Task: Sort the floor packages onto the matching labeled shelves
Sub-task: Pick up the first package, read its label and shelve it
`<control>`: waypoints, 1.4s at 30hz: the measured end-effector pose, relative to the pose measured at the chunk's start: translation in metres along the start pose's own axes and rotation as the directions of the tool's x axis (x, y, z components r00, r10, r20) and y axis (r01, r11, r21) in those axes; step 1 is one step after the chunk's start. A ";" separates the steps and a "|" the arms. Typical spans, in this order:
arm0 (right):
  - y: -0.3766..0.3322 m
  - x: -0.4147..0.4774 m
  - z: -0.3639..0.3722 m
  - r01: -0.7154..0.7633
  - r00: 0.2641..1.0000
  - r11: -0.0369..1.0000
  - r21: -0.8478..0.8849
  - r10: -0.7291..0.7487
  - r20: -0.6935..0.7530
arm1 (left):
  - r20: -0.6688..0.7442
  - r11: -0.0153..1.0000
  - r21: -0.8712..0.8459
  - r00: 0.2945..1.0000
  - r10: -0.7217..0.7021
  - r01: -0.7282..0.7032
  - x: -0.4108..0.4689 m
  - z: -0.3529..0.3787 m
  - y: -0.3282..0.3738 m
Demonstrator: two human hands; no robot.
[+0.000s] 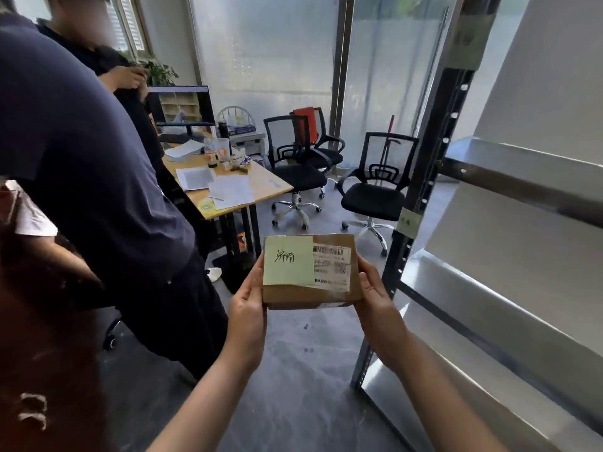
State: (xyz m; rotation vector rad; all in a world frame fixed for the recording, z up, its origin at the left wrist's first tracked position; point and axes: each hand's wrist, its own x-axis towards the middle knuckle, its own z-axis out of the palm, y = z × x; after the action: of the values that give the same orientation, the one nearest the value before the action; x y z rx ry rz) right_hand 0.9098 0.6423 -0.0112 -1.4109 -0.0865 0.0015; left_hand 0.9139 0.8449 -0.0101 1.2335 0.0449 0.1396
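A pale green sticky note (287, 261) on the brown cardboard box (310, 293) bore handwritten black characters, apparently "济南". The white shipping label (331, 267) beside it carried barcodes and blurred print. The yellowish note (409, 222) on the dark metal shelf upright (424, 177) was too faint to read.

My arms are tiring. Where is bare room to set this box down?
The shelf boards on the right show bare, bordered by the black post. The floor below the box, between that post and the standing person, is free. The desk is crowded with papers, except its right corner.
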 end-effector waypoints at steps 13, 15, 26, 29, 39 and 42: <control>0.013 0.020 -0.027 -0.025 0.976 1.000 0.015 0.028 -0.216 | 0.165 0.992 0.041 0.979 -0.122 0.117 0.057 0.024 -0.038; 0.013 0.029 -0.034 -0.021 0.971 0.999 0.029 0.027 -0.237 | 0.185 0.991 0.069 0.975 -0.121 0.110 0.068 0.033 -0.043; 0.017 0.105 -0.082 0.001 0.941 1.000 0.031 0.009 -0.338 | 0.266 0.979 0.098 0.943 -0.201 0.181 0.162 0.088 -0.063; 0.020 0.113 -0.098 -0.008 0.928 0.997 0.079 0.036 -0.370 | 0.280 0.966 0.112 0.925 -0.256 0.233 0.176 0.107 -0.074; 0.048 0.111 -0.147 -0.046 0.860 0.983 0.175 0.128 -0.493 | 0.336 0.926 0.187 0.864 -0.374 0.328 0.196 0.142 -0.130; 0.062 0.107 -0.152 -0.052 0.839 0.975 0.215 0.160 -0.520 | 0.350 0.904 0.249 0.838 -0.419 0.348 0.200 0.140 -0.140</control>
State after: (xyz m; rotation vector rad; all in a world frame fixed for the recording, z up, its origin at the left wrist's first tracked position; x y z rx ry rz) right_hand 1.0293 0.5076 -0.0899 -1.1741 0.4496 -0.2865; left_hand 1.1386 0.6946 -0.0874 1.3853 -0.0486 -0.4813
